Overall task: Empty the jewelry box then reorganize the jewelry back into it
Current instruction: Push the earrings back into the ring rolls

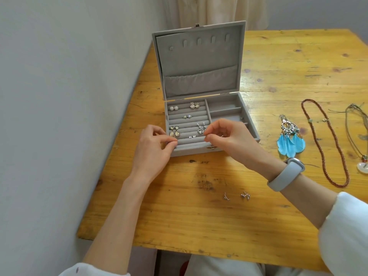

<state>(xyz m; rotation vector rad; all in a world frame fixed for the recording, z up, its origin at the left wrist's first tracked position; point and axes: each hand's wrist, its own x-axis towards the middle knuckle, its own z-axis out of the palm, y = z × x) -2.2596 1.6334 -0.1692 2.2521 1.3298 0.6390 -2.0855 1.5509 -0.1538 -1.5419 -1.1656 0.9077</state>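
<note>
Both hands (191,138) hover pinched over the open jewelry box's (199,84) front rows

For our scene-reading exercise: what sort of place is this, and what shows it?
Probably a room at home: a plain wooden table pushed against a bare wall, a pale curtain behind it, and a jewelry box open on the table.
</note>
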